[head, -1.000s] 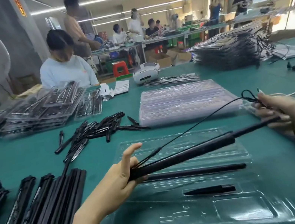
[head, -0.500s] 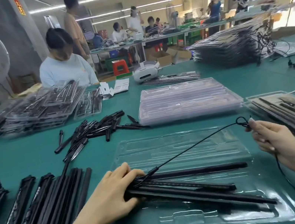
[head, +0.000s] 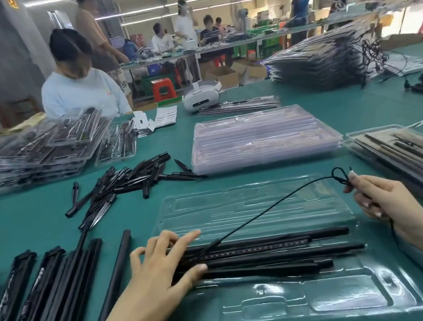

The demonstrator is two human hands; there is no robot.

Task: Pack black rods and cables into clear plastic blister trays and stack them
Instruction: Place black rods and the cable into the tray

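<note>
An open clear blister tray (head: pixel 339 298) lies on the green table in front of me. Several black rods (head: pixel 276 254) lie side by side across its middle. My left hand (head: pixel 162 275) presses flat on the rods' left ends, fingers spread. A thin black cable (head: pixel 268 208) rises from the rods' left end to my right hand (head: pixel 382 201), which pinches it near a small loop at the tray's right side. The cable's other length hangs down past my right wrist.
Loose long black rods (head: pixel 40 301) lie at the left, short black pieces (head: pixel 124 183) in a heap beyond. A stack of empty clear trays (head: pixel 262 137) sits behind my tray. Packed trays (head: pixel 413 154) lie at right and in piles farther back. A person sits across the table.
The rod held in the air a second ago now lies in the tray with the others. My left hand went from gripping it to pressing flat on the rods. My right hand lowered, still holding the cable.
</note>
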